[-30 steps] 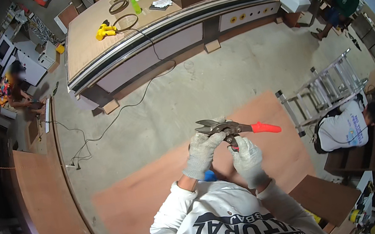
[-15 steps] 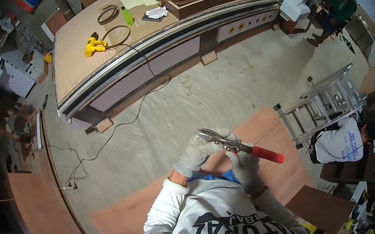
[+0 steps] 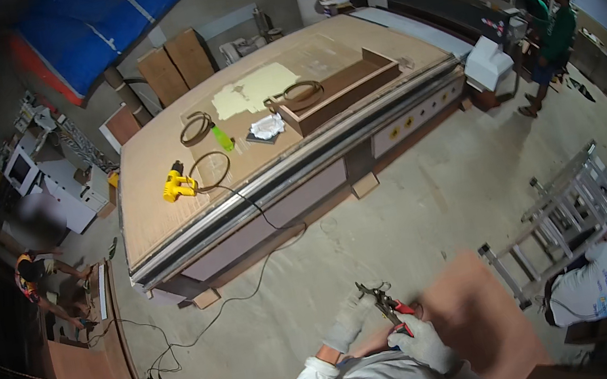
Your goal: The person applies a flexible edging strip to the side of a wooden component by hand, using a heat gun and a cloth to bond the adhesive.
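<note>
Open box: a shallow brown wooden box (image 3: 349, 100) stands on the bench, its brown bottom partly showing, a coiled brown strip (image 3: 303, 91) lying over its left end
Bottle: a bright green bottle (image 3: 222, 138) lies near the box; I cannot tell what is in it
Shears: metal shears with red grips (image 3: 380, 302) are in front of my body, above the floor
Right hand: my right hand (image 3: 423, 340), in a pale knitted glove, is wrapped around a red grip
Left hand: my left hand (image 3: 348, 324), gloved alike, is at the dark metal head; whether it pinches I cannot tell
Bench: a large tan-topped bench (image 3: 146, 184) also carries a yellow heat gun (image 3: 176, 185) and crumpled white paper (image 3: 266, 126)
Floor: grey concrete floor (image 3: 401, 197), partly covered by a reddish-brown sheet (image 3: 491, 302)
Room: an aluminium ladder (image 3: 503, 276) lies at right beside a person in a white shirt (image 3: 589, 288); a blue tarpaulin (image 3: 100, 31) hangs at upper left
</note>
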`<state>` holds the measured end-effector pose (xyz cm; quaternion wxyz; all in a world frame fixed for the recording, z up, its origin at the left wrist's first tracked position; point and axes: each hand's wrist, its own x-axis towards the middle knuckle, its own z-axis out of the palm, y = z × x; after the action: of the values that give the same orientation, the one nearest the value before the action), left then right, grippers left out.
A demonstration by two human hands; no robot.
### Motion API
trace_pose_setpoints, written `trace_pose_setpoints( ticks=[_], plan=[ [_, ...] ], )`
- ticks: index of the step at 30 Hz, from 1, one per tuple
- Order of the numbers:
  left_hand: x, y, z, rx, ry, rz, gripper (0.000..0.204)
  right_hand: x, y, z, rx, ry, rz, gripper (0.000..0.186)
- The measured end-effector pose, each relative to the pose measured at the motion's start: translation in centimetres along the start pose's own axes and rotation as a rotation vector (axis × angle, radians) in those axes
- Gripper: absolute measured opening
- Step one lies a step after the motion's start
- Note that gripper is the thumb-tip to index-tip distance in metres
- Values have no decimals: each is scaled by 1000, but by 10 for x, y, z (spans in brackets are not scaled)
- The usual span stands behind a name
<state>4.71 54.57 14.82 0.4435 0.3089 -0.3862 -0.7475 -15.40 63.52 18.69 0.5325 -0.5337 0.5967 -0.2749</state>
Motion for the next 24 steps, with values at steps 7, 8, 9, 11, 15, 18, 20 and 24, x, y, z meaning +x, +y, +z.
trace_pose_setpoints(
  ticks=[7,8,9,11,15,18,20,24],
  plan=[
    [127,-10,86,130,614,70,35,82,-17,-95,-187,57,-177,57],
    [142,-11,85,131,654,65,34,91,-27,-105,-248,122,-241,60],
    [151,-13,80,124,702,57,33,103,-36,-111,-273,97,-200,70],
    [169,-5,70,80,774,35,31,126,-49,-122,-343,43,-113,91],
    [212,6,59,-75,814,34,25,189,-38,-150,-178,-355,-34,112],
    [252,12,41,-62,832,11,25,234,-40,-149,17,-534,36,104],
    [274,5,2,75,922,-6,25,271,-45,-144,75,-567,63,97],
    [319,-26,-122,181,1065,77,29,350,-62,-106,-67,-558,178,54]
  ],
)
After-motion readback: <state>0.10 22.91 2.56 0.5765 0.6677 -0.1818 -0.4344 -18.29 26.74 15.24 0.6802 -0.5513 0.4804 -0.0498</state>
